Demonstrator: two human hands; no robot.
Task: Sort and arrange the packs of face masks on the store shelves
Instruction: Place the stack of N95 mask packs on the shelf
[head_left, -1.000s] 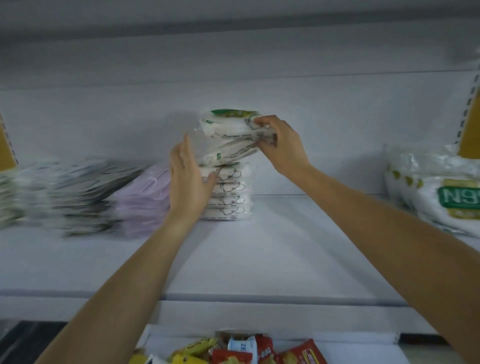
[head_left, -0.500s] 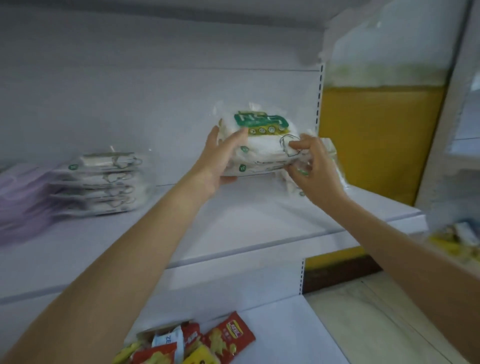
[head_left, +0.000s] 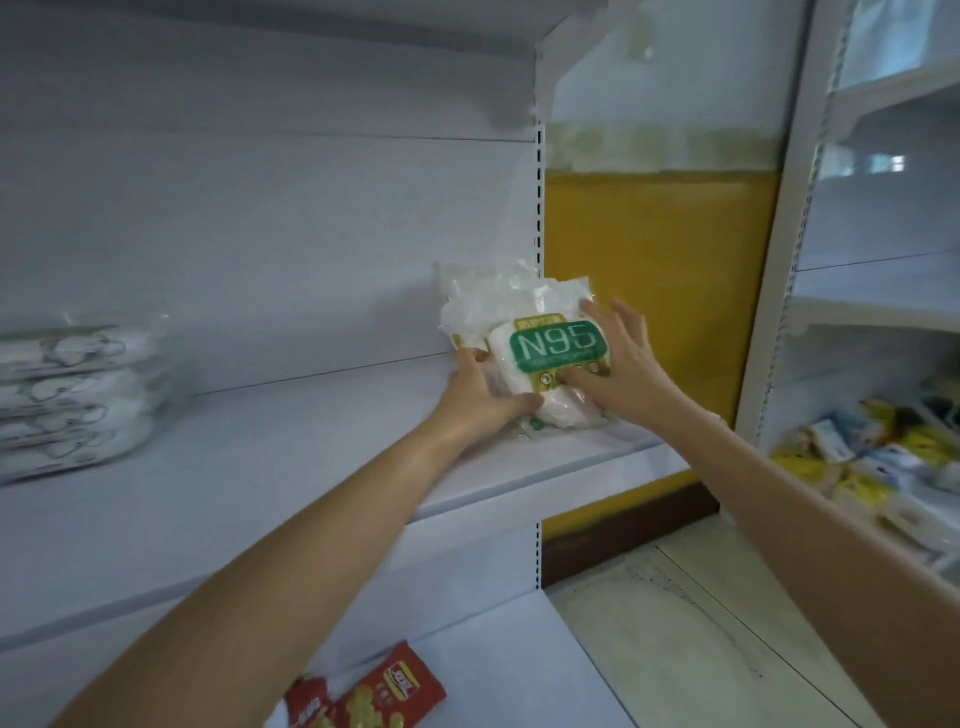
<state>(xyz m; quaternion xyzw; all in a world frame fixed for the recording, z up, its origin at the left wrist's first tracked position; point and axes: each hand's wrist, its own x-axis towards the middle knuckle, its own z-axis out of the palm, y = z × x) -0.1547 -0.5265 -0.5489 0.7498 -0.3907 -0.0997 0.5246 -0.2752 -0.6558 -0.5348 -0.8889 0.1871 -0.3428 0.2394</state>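
Your white shelf (head_left: 311, 467) runs from the left border of the view to its right end at the slotted upright post (head_left: 539, 208). A long bare stretch of board lies open between the two groups of goods, with clear height up to the shelf above. Past the post stands a yellow wall (head_left: 660, 312), and further right a second rack (head_left: 810, 260) with blurred goods on its lower level. At the left end of your shelf, a stack of mask packs (head_left: 72, 395) lies flat, close to the back panel and well apart from your hands. The N95 pack (head_left: 558, 345) sits at the shelf's right end, just beside the post and near the front edge, tilted with its green label facing you and crinkled clear wrapping behind it. Your left hand (head_left: 483, 395) grasps the pack's lower left side, thumb along its front. Your right hand (head_left: 631, 369) is released, fingers spread and pressing the pack's right side. Below, red snack packets (head_left: 384, 691) lie on the lower shelf (head_left: 493, 665).
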